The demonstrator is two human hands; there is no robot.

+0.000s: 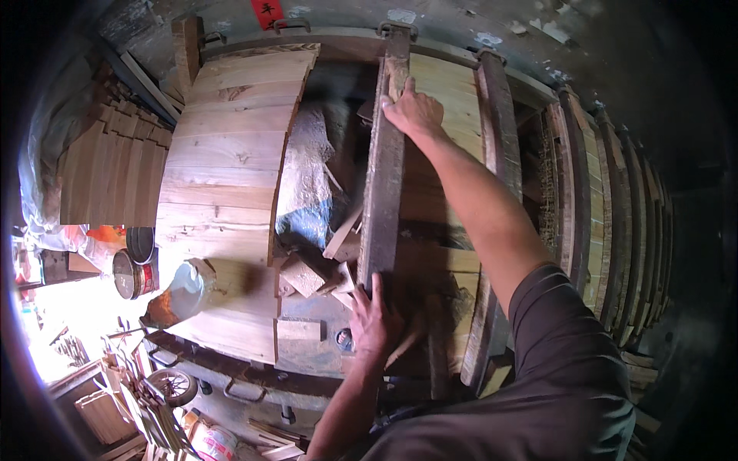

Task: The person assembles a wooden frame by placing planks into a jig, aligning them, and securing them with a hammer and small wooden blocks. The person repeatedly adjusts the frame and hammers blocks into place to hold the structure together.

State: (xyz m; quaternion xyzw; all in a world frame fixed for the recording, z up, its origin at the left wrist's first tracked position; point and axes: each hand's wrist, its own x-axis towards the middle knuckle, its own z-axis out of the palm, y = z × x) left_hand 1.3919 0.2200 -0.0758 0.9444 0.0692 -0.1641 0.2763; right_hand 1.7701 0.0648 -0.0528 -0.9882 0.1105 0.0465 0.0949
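Observation:
A long dark bar (383, 178) crosses the bench from far to near. My right hand (415, 112) grips its far part, with the thumb at the left edge and the index finger stretched along it. Lower down, my left hand (375, 322) holds the near part, its fingers spread over the bar and hiding some of it. Right of this bar lies a panel of pale boards (444, 109), partly in shadow beneath my right forearm. A second dark bar (500, 127) runs along that panel's right side. Left of the gap is a panel of edge-to-edge boards (225, 155).
A translucent plastic container (193, 288) stands on the left panel's near end. Wood offcuts (298, 329) and a dusty sack (305, 150) occupy the gap. Several upright panels and bars (591, 219) line the right. Stacked wood strips (109, 173) and metal cans (131, 275) are left.

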